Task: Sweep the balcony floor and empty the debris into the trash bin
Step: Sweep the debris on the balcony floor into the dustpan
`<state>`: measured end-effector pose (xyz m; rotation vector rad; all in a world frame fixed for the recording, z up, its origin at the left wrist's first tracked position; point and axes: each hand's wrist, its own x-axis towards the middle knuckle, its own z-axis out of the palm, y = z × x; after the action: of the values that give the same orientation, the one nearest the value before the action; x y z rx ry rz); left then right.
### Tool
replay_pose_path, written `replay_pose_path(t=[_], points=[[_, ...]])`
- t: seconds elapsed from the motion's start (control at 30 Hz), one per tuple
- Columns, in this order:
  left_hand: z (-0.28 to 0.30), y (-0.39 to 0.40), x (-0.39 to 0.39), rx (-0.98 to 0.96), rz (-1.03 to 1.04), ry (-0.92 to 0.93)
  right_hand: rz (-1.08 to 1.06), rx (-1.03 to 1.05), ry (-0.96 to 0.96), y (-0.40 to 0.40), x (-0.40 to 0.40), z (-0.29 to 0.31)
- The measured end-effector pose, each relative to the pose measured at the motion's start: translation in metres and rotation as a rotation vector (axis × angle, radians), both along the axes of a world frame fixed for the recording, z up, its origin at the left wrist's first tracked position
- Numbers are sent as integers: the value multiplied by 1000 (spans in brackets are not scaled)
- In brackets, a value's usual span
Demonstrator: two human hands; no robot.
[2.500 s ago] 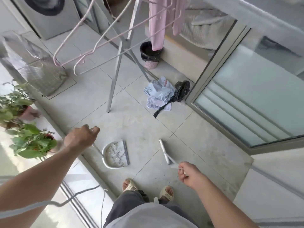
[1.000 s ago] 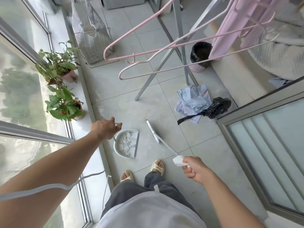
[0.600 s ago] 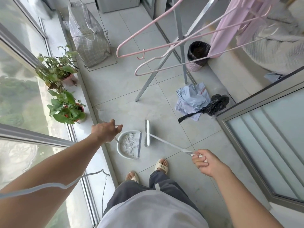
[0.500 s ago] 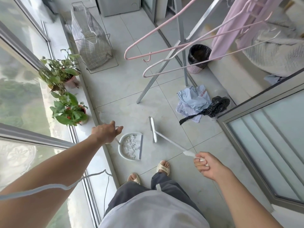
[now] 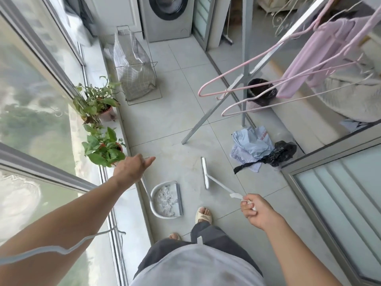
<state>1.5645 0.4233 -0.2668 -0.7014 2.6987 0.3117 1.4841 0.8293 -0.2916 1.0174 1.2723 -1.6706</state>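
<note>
The left hand (image 5: 130, 168) grips the dustpan (image 5: 167, 200) handle, the right hand (image 5: 256, 209) the broom (image 5: 205, 172) handle — pan of debris on the floor (image 5: 177, 124) before the feet, trash bin (image 5: 260, 94) at one o'clock.

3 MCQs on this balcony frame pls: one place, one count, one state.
1. Where is the trash bin?
A. beside the drying rack leg
B. on the window ledge
C. next to the dustpan

2. How many potted plants sit on the ledge?
A. one
B. two
C. four

3. What state is the dustpan in?
A. empty
B. holding pale debris
C. upside down

Answers: 1 A, it stands by the rack's leg. 2 B, a far plant and a near plant. 3 B, whitish scraps fill its tray, its handle in the left hand; the right hand holds the broom.
</note>
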Motion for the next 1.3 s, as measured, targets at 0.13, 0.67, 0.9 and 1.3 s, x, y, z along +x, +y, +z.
replay_pose_path(t=[0.13,0.67,0.9,1.3], points=[[18,-17,-16,-43,29,36,30,-5,6,-21,-23,4],[31,-81,-129,-36,159,112,283,125,95,-112,-176,-13],[34,-99,-182,-28,135,108,291,233,88,-136,-196,-11],[3,-173,-261,23,-68,22,190,324,39,-221,-195,-8]])
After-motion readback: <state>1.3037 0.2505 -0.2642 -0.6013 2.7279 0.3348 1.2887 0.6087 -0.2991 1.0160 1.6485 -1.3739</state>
